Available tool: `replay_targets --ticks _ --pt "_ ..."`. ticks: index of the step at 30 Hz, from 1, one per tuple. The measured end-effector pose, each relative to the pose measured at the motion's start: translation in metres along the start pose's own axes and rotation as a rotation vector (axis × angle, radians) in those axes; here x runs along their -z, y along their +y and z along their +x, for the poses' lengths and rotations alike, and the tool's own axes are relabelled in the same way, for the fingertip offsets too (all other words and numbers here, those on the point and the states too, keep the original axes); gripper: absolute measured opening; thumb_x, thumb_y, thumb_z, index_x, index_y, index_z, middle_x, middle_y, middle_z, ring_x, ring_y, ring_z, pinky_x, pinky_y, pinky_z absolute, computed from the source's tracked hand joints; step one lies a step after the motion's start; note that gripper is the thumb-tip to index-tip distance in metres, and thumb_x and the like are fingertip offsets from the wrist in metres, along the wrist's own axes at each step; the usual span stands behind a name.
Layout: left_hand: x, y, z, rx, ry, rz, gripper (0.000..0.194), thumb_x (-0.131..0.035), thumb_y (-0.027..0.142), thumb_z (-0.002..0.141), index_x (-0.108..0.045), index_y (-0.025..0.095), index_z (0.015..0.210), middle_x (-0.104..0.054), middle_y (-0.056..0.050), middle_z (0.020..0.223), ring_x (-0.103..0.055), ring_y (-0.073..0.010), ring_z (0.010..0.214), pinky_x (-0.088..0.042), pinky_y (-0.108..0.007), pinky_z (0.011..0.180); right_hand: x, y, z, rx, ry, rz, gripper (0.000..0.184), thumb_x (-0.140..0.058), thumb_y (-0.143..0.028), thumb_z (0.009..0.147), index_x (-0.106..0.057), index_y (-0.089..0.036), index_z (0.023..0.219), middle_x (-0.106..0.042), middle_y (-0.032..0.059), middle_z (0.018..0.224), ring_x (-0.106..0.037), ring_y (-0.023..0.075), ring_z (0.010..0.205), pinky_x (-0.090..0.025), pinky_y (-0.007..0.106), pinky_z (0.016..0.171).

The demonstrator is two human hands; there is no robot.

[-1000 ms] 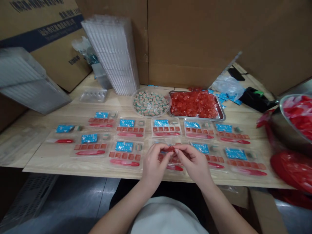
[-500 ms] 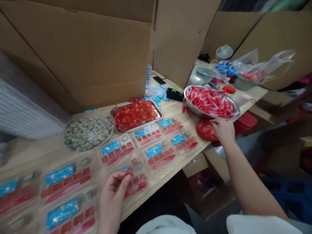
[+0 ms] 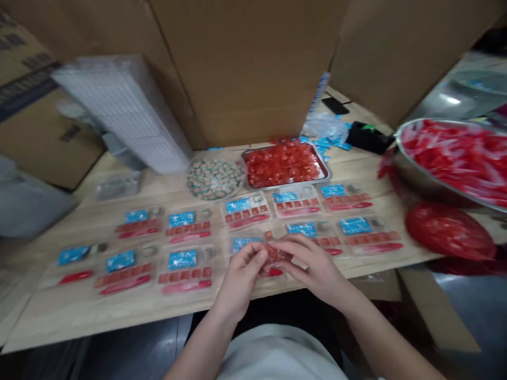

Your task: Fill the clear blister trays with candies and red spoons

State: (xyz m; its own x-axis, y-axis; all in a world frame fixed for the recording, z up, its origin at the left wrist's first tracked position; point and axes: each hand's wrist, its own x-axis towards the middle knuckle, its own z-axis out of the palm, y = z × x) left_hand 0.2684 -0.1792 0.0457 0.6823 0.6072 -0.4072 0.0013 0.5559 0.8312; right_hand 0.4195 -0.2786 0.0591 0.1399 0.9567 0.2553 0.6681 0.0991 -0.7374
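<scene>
My left hand (image 3: 244, 272) and my right hand (image 3: 315, 268) meet over a clear blister tray (image 3: 245, 244) in the front row. Between their fingertips is a small red square piece (image 3: 271, 250), blurred by motion. My left thumb and finger pinch it, and my right fingers curl against its other side. The tray below holds a blue patterned packet (image 3: 244, 243) and a red-tipped stick (image 3: 273, 272); my hands cover much of the rest. Neighbouring trays hold blue packets, rows of red squares and pink-red sticks, such as the tray (image 3: 186, 266) on the left.
Behind stand a round dish of striped green-and-cream pieces (image 3: 216, 179) and a metal tray of red wrapped pieces (image 3: 283, 163). A tall stack of clear trays (image 3: 130, 113) leans at back left. At right are a metal bowl of red-white sticks (image 3: 455, 158) and a red bag (image 3: 447, 232).
My right hand has come back from the red bag at the right to my left hand, which keeps the red piece. The view has swung right, then partly back left.
</scene>
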Motion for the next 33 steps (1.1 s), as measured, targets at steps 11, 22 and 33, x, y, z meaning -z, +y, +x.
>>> replay_targets --ticks 11,22,33 --pt "0.018 0.008 -0.011 -0.133 0.090 0.139 0.023 -0.060 0.038 0.080 -0.054 0.016 0.077 -0.047 0.004 0.068 -0.041 -0.0092 0.062 -0.035 -0.021 0.060 -0.029 -0.004 0.020 0.035 -0.008 -0.057 0.026 -0.052 -0.019 0.086 -0.059 -0.026 0.110 -0.068 0.0040 0.097 -0.064 0.0170 0.088 -0.052 0.030 0.077" --pt "0.017 0.010 -0.009 -0.155 0.078 0.147 0.019 -0.058 0.035 0.082 -0.062 0.016 0.083 -0.058 -0.001 0.076 -0.050 -0.0117 0.070 -0.041 -0.022 0.066 -0.035 -0.008 0.017 -0.098 0.091 0.063 0.025 -0.052 -0.023 0.087 -0.060 -0.026 0.111 -0.068 0.0048 0.102 -0.064 0.0182 0.091 -0.052 0.031 0.076" --pt "0.039 -0.006 -0.026 -0.519 0.258 0.862 0.009 -0.068 0.026 0.076 -0.063 0.020 0.072 -0.065 -0.004 0.083 -0.060 -0.0200 0.086 -0.045 -0.033 0.079 -0.014 0.025 0.020 -0.128 0.153 -0.229 0.021 -0.055 -0.033 0.085 -0.067 -0.023 0.099 -0.067 0.0064 0.091 -0.061 0.0219 0.086 -0.050 0.037 0.077"
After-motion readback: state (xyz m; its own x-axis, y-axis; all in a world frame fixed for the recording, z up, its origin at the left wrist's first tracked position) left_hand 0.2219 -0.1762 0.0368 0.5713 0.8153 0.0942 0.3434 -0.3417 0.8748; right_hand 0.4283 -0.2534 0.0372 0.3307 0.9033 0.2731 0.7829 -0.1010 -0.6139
